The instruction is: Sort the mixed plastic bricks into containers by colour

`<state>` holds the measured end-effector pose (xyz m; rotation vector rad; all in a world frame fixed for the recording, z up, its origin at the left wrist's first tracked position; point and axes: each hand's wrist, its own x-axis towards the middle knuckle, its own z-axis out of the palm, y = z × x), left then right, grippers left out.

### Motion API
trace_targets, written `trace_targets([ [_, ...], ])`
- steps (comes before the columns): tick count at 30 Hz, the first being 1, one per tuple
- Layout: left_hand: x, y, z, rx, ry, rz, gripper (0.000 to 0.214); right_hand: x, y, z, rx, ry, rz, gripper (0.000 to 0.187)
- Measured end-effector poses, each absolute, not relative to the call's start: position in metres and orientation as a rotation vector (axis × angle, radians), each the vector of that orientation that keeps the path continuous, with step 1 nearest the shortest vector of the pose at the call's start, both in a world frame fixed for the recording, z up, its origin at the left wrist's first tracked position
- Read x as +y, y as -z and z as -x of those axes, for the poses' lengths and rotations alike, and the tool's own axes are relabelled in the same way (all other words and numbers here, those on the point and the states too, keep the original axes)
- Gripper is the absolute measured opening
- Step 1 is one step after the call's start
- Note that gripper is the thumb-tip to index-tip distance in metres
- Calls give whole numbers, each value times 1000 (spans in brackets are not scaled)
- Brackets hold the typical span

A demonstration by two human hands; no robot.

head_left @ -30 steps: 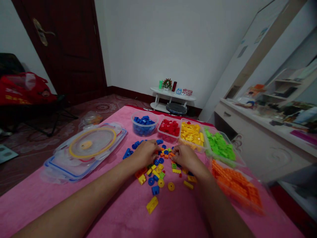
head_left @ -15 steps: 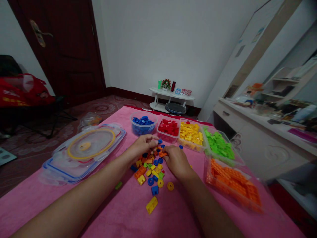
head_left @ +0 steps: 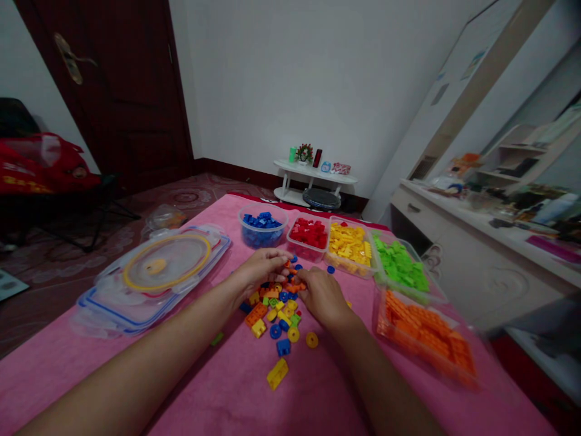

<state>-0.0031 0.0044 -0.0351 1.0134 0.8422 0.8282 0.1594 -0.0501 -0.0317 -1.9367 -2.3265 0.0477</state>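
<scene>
Blocks [head_left: 282, 317] in blue, yellow, orange and green were heaped on pink cloth [head_left: 227, 387] by left hand [head_left: 261, 267] and right hand [head_left: 321, 295], whose grips could not be made out, with a dark-red door [head_left: 122, 79] beyond.

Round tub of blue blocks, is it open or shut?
Open. The tub has no lid on; its blue blocks show inside, and a round lid lies apart to the left.

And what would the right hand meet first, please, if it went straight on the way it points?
Most likely the orange pieces right in front of it, then probably the left hand, though depth is unclear.
</scene>
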Motion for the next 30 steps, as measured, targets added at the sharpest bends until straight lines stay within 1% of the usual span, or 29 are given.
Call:
trace_targets([
  [5,3,37,2,831,-809,-1089,16,-50,30,-161,-2350,-73,1958,20],
  [11,-6,28,-3,839,-800,-996,16,-51,16,-170,-2145,-203,1752,15],
  [15,-14,20,-6,696,-651,-752,32,-51,5,-161,-1928,-441,1456,28],
  [16,-14,18,-6,663,-624,-695,34,-51,4,-159,-1875,-471,1390,28],
  [18,-13,16,-5,651,-631,-613,33,-50,7,-155,-1805,-436,1336,18],
  [19,-11,16,-4,666,-658,-592,31,-50,10,-153,-1807,-399,1345,14],
  [20,-9,16,-2,682,-692,-582,29,-50,14,-152,-1838,-367,1377,13],
  [23,-1,20,3,703,-837,-580,24,-51,29,-150,-2022,-305,1582,7],
  [26,4,24,6,702,-956,-564,21,-53,40,-148,-2121,-247,1747,10],
  [28,4,25,5,691,-1000,-552,23,-53,43,-147,-2073,-214,1745,10],
  [30,2,23,2,690,-1068,-555,25,-52,43,-144,-1926,-276,1683,9],
])
